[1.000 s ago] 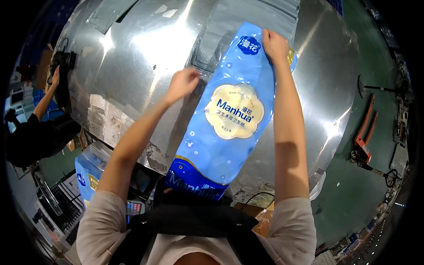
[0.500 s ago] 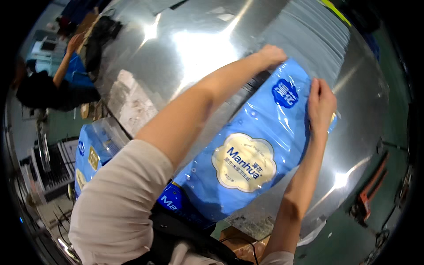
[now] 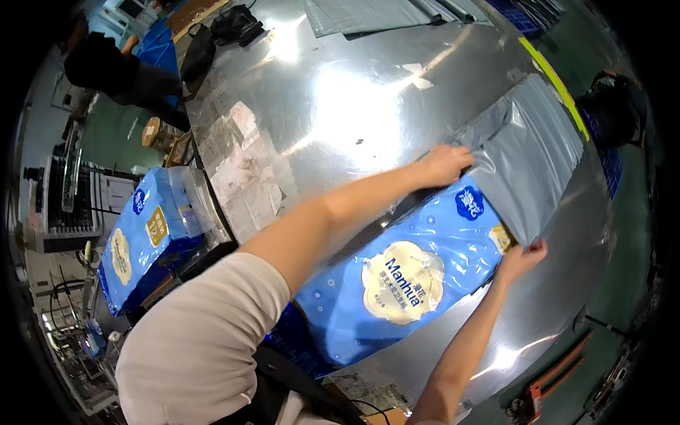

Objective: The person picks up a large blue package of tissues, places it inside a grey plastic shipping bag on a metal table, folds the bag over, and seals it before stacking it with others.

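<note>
Left hand (image 3: 445, 164) and right hand (image 3: 523, 256) each gripping the grey mailer bag (image 3: 528, 152) mouth, spread to admit the blue tissue pack (image 3: 397, 283), lying near the steel bench's (image 3: 340, 92) near edge.

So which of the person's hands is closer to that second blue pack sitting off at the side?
The left hand. It grips the grey mailer bag's mouth on the side toward the second blue pack; the right hand holds the bag's other edge, farther away.
</note>
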Available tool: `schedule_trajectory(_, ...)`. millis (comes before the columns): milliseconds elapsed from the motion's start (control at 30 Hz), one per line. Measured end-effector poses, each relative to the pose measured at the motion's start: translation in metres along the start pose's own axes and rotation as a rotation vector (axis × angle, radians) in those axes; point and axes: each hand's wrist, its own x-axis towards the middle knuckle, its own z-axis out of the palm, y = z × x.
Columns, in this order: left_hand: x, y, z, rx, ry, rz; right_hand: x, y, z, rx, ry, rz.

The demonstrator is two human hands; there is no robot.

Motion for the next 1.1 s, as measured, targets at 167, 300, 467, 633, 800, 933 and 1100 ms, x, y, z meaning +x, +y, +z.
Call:
schedule_trajectory(167, -0.018, -0.009, 0.031, -0.126, -0.171, -0.590, -0.020, 0.080, 0.007, 0.394, -0.396, 0.580)
schedule_trajectory(300, -0.019, -0.008, 0.009, 0.132, -0.517, -0.420, -0.023, 0.078, -0.006, -0.122, -0.662, 0.006)
schedule_trajectory(467, -0.082, 0.007, -0.050, 0.259, -0.696, -0.231, -0.098, 0.040, -0.059, -0.368, -0.908, -0.022)
schedule_trajectory(633, -0.274, 0.042, -0.139, 0.116, -1.022, -0.180, -0.285, 0.012, -0.151, -0.388, -1.311, -0.057)
schedule_trajectory(800, -0.402, 0.106, -0.211, 0.006, -1.482, -0.346, -0.432, -0.010, -0.225, -0.059, -1.446, -0.136)
schedule_trajectory(933, -0.378, 0.114, -0.210, -0.909, -1.186, -0.945, -0.385, -0.091, -0.207, 0.192, -1.347, 0.161)
schedule_trajectory(1100, -0.285, 0.197, -0.203, -0.976, -0.956, -0.534, -0.348, -0.141, -0.195, 0.037, -1.301, 0.471)
